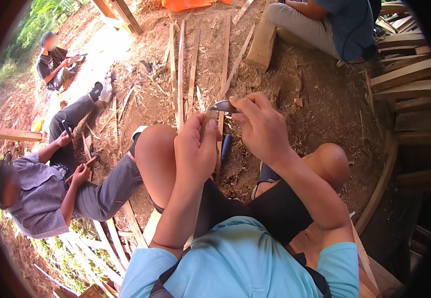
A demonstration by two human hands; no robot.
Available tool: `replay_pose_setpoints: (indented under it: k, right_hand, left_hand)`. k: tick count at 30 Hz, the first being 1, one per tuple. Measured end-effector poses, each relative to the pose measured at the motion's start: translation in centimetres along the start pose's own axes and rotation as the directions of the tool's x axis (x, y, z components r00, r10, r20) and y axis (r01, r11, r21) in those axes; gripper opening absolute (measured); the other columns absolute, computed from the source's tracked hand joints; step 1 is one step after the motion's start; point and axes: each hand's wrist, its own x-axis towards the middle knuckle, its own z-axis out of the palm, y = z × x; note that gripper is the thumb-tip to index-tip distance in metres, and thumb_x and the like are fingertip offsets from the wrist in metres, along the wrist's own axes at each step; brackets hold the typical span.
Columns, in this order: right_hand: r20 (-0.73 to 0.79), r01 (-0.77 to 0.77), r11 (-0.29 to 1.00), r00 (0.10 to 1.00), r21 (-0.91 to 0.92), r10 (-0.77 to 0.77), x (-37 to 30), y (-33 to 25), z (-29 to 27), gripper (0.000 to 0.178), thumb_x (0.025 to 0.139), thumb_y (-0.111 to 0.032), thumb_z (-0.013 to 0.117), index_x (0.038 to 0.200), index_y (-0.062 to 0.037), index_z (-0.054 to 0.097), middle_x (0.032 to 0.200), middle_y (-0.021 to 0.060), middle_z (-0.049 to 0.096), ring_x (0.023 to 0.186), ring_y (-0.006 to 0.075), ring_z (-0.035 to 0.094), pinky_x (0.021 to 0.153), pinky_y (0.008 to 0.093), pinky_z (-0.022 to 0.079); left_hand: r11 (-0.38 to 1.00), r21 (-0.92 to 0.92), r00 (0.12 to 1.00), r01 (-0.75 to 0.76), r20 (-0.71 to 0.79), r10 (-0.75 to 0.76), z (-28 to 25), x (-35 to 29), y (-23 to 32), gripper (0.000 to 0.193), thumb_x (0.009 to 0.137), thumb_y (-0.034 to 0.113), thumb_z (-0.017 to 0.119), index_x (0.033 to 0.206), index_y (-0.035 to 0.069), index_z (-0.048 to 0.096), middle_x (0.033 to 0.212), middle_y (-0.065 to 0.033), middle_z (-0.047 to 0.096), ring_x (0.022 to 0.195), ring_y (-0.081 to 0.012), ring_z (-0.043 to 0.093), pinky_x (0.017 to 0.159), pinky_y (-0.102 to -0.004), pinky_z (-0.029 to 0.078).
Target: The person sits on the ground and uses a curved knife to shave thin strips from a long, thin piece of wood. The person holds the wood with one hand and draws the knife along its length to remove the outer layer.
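Between the thumb and fingers of my left hand (198,146) is a pale wooden piece (209,115), its upper end showing above the thumb. Most of it is hidden by the hand, so its full shape cannot be told. My right hand (262,126) is closed around a knife (221,105) with a short, curved metal blade. The blade lies against the top of the wood or just over it. Both hands are raised above my knees. On the ground beyond my lap, between the two hands, lies a blue-handled tool (226,147).
Long wooden strips (194,69) and shavings lie on the dirt ahead. At left, a person in a grey shirt (41,191) works with tools; another sits farther back. A person in blue (349,30) sits at upper right. Curved wooden pieces (409,84) are stacked at right.
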Motion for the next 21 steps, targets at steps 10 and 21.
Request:
replay_pose_setpoints:
  k: [10, 21]
  right_hand:
    - [0.056, 0.011, 0.988, 0.998, -0.151, -0.002, -0.7, 0.6, -0.8, 0.019, 0.089, -0.018, 0.057, 0.107, -0.0150, 0.058, 0.092, 0.0104, 0.056, 0.079, 0.0331, 0.063, 0.065, 0.0441, 0.051]
    - [-0.116, 0.113, 0.993, 0.987, 0.018, -0.110, -3.6, -2.7, -5.4, 0.032, 0.084, -0.007, 0.059, 0.116, -0.0081, 0.057, 0.096, 0.0098, 0.057, 0.088, 0.0304, 0.061, 0.072, 0.0396, 0.051]
  left_hand:
    - [0.992, 0.125, 0.999, -0.036, 0.006, 0.035, 1.0, 0.8, -1.3, 0.015, 0.096, 0.016, 0.049, 0.097, 0.001, 0.054, 0.065, -0.0007, 0.054, 0.051, -0.0047, 0.047, 0.044, -0.0200, 0.035]
    - [0.995, 0.007, 0.980, -0.101, 0.171, 0.099, 1.0, -1.8, 4.5, 0.027, 0.097, 0.030, 0.050, 0.091, 0.004, 0.052, 0.055, -0.0008, 0.051, 0.039, -0.0069, 0.046, 0.036, -0.0192, 0.037]
